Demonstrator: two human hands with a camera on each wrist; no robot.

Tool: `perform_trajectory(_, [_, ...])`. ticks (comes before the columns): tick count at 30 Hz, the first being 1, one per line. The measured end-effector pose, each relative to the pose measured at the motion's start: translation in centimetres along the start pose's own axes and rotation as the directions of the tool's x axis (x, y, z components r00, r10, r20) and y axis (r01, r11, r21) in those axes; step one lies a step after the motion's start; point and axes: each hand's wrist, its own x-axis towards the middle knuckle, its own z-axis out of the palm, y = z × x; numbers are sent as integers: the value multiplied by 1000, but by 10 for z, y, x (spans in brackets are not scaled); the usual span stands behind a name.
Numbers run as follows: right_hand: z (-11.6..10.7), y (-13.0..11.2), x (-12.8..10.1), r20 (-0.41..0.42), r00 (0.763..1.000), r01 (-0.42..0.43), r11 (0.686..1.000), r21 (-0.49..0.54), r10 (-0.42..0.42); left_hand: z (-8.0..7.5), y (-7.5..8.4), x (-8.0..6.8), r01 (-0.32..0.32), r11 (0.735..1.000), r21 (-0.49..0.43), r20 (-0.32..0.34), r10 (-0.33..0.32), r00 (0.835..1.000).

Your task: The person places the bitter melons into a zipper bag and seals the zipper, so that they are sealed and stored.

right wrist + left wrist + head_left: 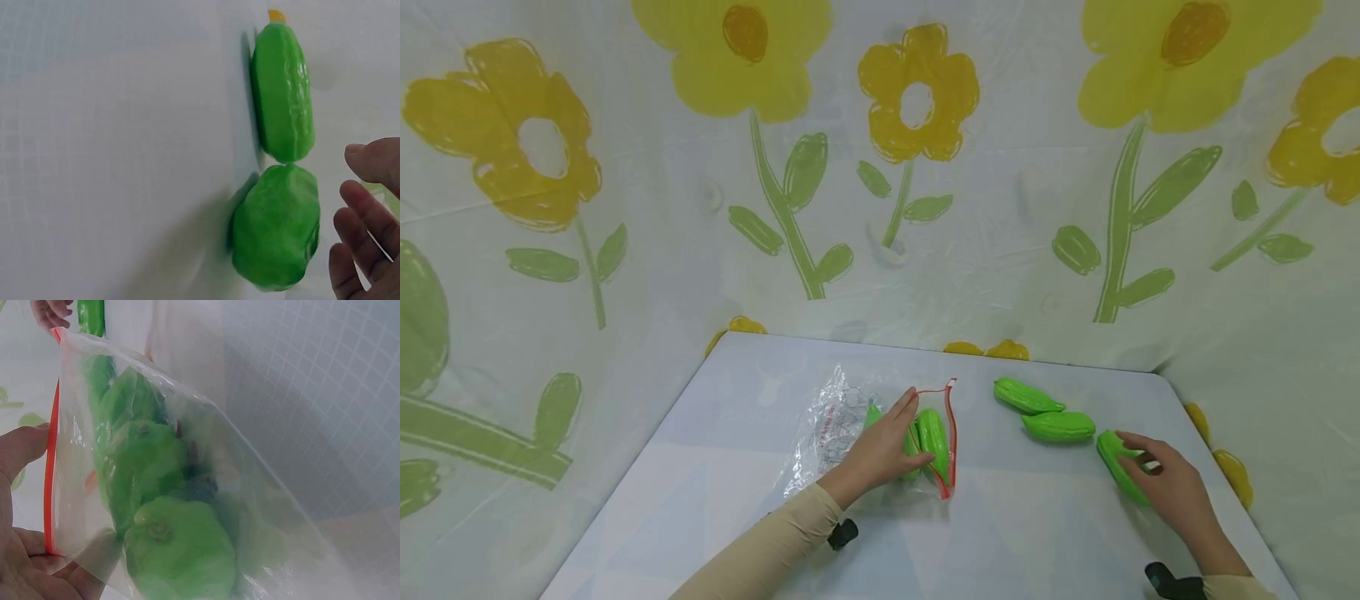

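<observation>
My left hand (883, 442) lies over a clear zip bag (827, 425) with a red strip (952, 433) at its mouth, fingers extended and thumb spread apart. Several green ridged toy vegetables, shaped like bitter melons, are inside the bag; one bagged melon (181, 550) shows near the lower middle of the left wrist view. My right hand (1176, 492) hovers by a loose green melon (1112, 458) at the table's right, thumb and fingers parted around its upper side. In the right wrist view, its fingertips (353, 228) stand apart from the nearer melon (275, 231).
Two more loose melons, a far one (1026, 395) and a nearer one (1060, 427), lie between the bag and my right hand. The pale table (700, 492) meets a flower-printed curtain (985, 250) behind and at the sides.
</observation>
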Motion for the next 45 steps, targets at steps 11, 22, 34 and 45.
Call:
perform_trajectory(11, [-1,13,-2,51,997,-53,999,13,52,3,-1,1,5,1000,-13,4,-5,1000])
perform_trajectory(22, [1,22,2,295,901,-327,945,-22,318,0,0,1,-2,1000,-8,2,2,1000])
perform_trajectory(34, [1,5,-5,347,888,-314,949,-24,303,1,-1,1,-6,1000,-10,-1,6,1000])
perform_trajectory(45, [12,-12,-20,380,903,-235,971,48,200,2,-1,1,-7,1000,-10,-1,7,1000])
